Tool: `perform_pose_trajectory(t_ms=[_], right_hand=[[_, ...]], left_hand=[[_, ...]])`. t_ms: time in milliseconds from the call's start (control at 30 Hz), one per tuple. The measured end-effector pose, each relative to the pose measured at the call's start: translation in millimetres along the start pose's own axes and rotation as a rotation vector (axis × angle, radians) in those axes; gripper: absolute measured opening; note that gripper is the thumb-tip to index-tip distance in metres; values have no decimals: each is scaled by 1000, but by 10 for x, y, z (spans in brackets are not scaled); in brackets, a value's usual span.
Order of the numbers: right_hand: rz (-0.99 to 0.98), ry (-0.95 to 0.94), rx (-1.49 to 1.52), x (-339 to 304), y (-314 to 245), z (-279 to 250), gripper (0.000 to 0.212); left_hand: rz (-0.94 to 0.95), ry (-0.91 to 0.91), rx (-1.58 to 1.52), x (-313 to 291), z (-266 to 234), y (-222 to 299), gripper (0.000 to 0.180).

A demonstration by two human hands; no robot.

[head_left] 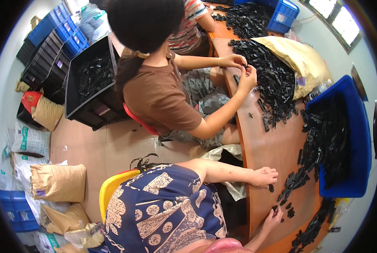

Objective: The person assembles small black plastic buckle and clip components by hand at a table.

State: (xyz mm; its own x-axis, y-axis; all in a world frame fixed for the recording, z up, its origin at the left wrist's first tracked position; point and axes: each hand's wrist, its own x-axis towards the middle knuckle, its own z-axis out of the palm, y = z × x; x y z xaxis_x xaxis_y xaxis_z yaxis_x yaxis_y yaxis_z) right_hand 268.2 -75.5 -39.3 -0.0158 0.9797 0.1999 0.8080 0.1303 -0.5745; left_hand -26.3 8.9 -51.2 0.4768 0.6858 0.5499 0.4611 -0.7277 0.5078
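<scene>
My left hand (262,177) is over the near edge of the brown table (262,143), its fingers bent and close together. At its fingertips is a small black plastic part (271,188). Lower in the view, my right hand (274,218) pinches another small black part (275,208) between thumb and fingers. Beside my hands, loose black parts (294,181) lie in a strip running toward a larger heap. Several single pieces (290,212) lie just beyond my right hand. The exact shape of the parts is too small to tell.
A blue crate (357,139) lies tipped beyond my hands, with black parts spilling out. A co-worker in a brown shirt (154,92) handles a small part beside a black heap (273,80) and paper sack (306,59). Behind stand a black bin (81,105) and sacks (57,181).
</scene>
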Motion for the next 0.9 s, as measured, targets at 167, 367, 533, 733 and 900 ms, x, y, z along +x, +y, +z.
perform_pose_trajectory(t_ms=[167, 367, 533, 733, 900], right_hand=[[-49, -93, -181, -326, -133, -94, 24], [-90, -93, -213, 31, -356, -16, 33], [110, -37, 57, -136, -514, -149, 20], [107, -125, -15, -318, -735, -278, 20], [-123, -199, -188, -276, -711, -280, 19]], left_hand=[[61, -101, -12, -108, 183, 168, 24], [201, -136, 185, 31, 63, 301, 15], [102, -250, -150, 89, -7, 318, 55], [113, -366, -245, 123, 47, 277, 26], [89, -374, -263, 92, 59, 315, 21]])
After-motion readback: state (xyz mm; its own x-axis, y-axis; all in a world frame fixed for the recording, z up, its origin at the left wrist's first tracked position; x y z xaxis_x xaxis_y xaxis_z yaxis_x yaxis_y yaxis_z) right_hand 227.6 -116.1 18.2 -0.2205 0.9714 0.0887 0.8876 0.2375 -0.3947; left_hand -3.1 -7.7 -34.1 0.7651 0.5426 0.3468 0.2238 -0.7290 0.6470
